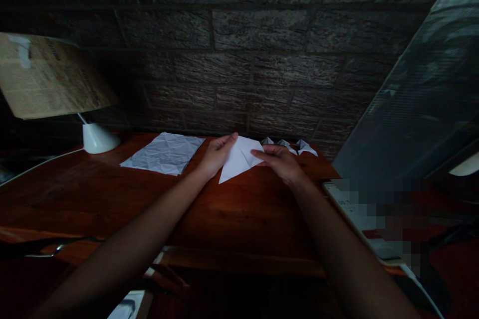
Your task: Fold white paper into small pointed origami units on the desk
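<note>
A folded sheet of white paper (241, 156), kite-like in outline with a pointed lower end, is held just above the table between both hands. My left hand (220, 152) grips its left edge, thumb near the top corner. On the right side, my right hand (279, 159) pinches the paper with the thumb lying over its front face. A crease or flap edge runs down the middle of the paper. The fingers behind the sheet are hidden.
A creased paper sheet (164, 153) lies left of my hands. Several small folded paper pieces (306, 147) sit at the table's (239, 219) back right. A lamp (98, 138) with a brown shade stands at left. A brick wall (239, 70) rises behind.
</note>
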The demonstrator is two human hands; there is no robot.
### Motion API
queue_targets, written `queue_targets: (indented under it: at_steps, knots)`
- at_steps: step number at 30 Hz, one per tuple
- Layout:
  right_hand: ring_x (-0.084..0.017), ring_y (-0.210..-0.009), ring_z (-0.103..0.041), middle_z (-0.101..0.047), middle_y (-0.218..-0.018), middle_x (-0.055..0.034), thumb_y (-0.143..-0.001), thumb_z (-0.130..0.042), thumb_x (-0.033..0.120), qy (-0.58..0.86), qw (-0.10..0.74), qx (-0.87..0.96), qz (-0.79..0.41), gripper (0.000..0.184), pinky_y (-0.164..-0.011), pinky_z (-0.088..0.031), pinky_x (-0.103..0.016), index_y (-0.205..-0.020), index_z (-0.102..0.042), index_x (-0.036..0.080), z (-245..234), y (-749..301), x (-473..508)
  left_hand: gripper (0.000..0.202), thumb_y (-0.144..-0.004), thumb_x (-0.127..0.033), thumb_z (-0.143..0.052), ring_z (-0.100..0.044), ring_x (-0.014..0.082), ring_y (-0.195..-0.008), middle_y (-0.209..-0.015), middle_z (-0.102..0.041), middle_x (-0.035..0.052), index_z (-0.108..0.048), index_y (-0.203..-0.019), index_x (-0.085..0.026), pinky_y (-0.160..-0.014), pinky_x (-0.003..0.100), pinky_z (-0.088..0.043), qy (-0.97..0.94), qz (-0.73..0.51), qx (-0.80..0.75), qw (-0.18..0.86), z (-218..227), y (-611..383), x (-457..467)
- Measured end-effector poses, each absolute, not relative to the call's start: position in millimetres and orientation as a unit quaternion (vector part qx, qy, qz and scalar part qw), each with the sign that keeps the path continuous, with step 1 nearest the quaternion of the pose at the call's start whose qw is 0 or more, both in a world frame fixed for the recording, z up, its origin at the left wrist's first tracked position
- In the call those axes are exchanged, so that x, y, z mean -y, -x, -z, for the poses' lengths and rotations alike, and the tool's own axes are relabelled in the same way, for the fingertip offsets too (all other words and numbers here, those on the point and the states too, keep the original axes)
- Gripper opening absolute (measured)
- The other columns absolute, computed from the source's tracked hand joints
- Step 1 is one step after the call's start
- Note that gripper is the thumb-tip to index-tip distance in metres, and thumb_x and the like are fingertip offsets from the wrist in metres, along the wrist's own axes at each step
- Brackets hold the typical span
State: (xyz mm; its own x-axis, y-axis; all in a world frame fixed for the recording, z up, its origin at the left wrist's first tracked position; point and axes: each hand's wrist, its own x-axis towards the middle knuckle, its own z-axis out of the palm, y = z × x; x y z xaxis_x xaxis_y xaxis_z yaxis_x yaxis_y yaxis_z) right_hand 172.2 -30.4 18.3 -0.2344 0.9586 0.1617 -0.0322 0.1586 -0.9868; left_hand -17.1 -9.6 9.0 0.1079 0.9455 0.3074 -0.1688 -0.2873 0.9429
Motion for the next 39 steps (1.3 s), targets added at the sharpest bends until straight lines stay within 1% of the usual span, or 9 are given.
queue_targets:
  at_steps: [3,6,8,17,22,30,32,36,39]
  knots:
    - [-0.017,-0.065,-0.064,-0.075,-0.081,-0.0015,-0.067,-0.082,0.045,0.389,0.48,0.591,-0.518,0.025,-0.067,-0.052,-0.035,-0.08,-0.077,0.024,-16.1,-172.0,29.9,0.035,-0.075,-0.052,-0.074,-0.055,0.0113,-0.055,-0.069,-0.069,0.0009,-0.071,-0.079,-0.017,-0.05,0.023,-0.039,-0.586,-0.551,-0.348,0.483,-11.7,16.7,15.2]
    - [-0.016,-0.062,-0.062,-0.074,-0.078,-0.001,-0.068,-0.082,0.045,0.39,0.479,0.596,-0.513,0.025,-0.064,-0.049,-0.032,-0.077,-0.076,0.023,-16.1,-172.3,30.4,0.026,-0.07,-0.04,-0.08,-0.055,0.0104,-0.056,-0.071,-0.07,0.0013,-0.07,-0.076,-0.016,-0.052,0.022,-0.04,-0.599,-0.54,-0.339,0.485,-12.5,15.9,18.5]
    - [-0.015,-0.062,-0.061,-0.073,-0.076,-0.001,-0.068,-0.082,0.045,0.389,0.476,0.6,-0.511,0.025,-0.062,-0.047,-0.031,-0.076,-0.075,0.022,-17.0,-172.1,31.2,0.024,-0.07,-0.036,-0.081,-0.055,0.0101,-0.057,-0.071,-0.07,0.0016,-0.068,-0.073,-0.016,-0.052,0.022,-0.041,-0.602,-0.541,-0.335,0.482,-12.2,15.8,18.8]
    - [-0.014,-0.066,-0.061,-0.073,-0.08,0.0004,-0.071,-0.078,0.046,0.383,0.527,0.585,-0.483,0.025,-0.066,-0.047,-0.029,-0.082,-0.076,0.024,-20.5,-168.2,33.4,0.023,-0.072,-0.037,-0.079,-0.062,0.0124,-0.065,-0.081,-0.075,0.0039,-0.074,-0.08,-0.016,-0.059,0.024,-0.046,-0.625,-0.532,-0.318,0.475,-13.1,15.3,19.1]
    - [-0.015,-0.067,-0.062,-0.075,-0.082,-0.0004,-0.071,-0.078,0.044,0.384,0.531,0.6,-0.459,0.022,-0.066,-0.048,-0.031,-0.082,-0.078,0.024,-20.4,-169.5,33.2,0.023,-0.072,-0.038,-0.079,-0.062,0.0126,-0.065,-0.08,-0.075,0.0038,-0.072,-0.078,-0.016,-0.06,0.025,-0.047,-0.627,-0.526,-0.314,0.481,-15.9,15.5,21.0]
    - [-0.017,-0.074,-0.064,-0.076,-0.085,-0.0008,-0.069,-0.08,0.042,0.38,0.53,0.63,-0.42,0.02,-0.074,-0.05,-0.033,-0.08,-0.079,0.025,-19.9,-169.2,32.7,0.027,-0.07,-0.033,-0.081,-0.063,0.0131,-0.067,-0.08,-0.073,0.0041,-0.072,-0.089,-0.015,-0.063,0.025,-0.047,-0.649,-0.523,-0.316,0.454,-10.3,19.0,14.3]
    - [-0.017,-0.076,-0.064,-0.076,-0.085,-0.0006,-0.07,-0.079,0.041,0.378,0.533,0.633,-0.415,0.018,-0.075,-0.05,-0.033,-0.079,-0.078,0.026,-20.6,-168.6,33.5,0.028,-0.069,-0.03,-0.081,-0.064,0.0138,-0.07,-0.084,-0.073,0.0045,-0.072,-0.09,-0.016,-0.066,0.027,-0.049,-0.655,-0.528,-0.31,0.443,-9.6,18.3,14.0]
    - [-0.017,-0.075,-0.063,-0.074,-0.081,-0.0003,-0.071,-0.078,0.043,0.369,0.504,0.664,-0.411,0.018,-0.074,-0.05,-0.033,-0.075,-0.077,0.026,-21.5,-167.5,35.1,0.028,-0.065,-0.025,-0.083,-0.066,0.017,-0.085,-0.093,-0.074,0.0054,-0.073,-0.09,-0.017,-0.081,0.031,-0.05,-0.698,-0.534,-0.295,0.375,-11.8,16.7,17.1]
    - [-0.016,-0.073,-0.061,-0.073,-0.08,0.0002,-0.072,-0.077,0.046,0.359,0.485,0.678,-0.419,0.02,-0.071,-0.048,-0.031,-0.076,-0.077,0.025,-21.4,-168.1,34.9,0.026,-0.066,-0.026,-0.083,-0.067,0.0184,-0.087,-0.092,-0.075,0.0056,-0.074,-0.088,-0.018,-0.085,0.033,-0.051,-0.715,-0.523,-0.301,0.354,-13.8,17.2,19.1]
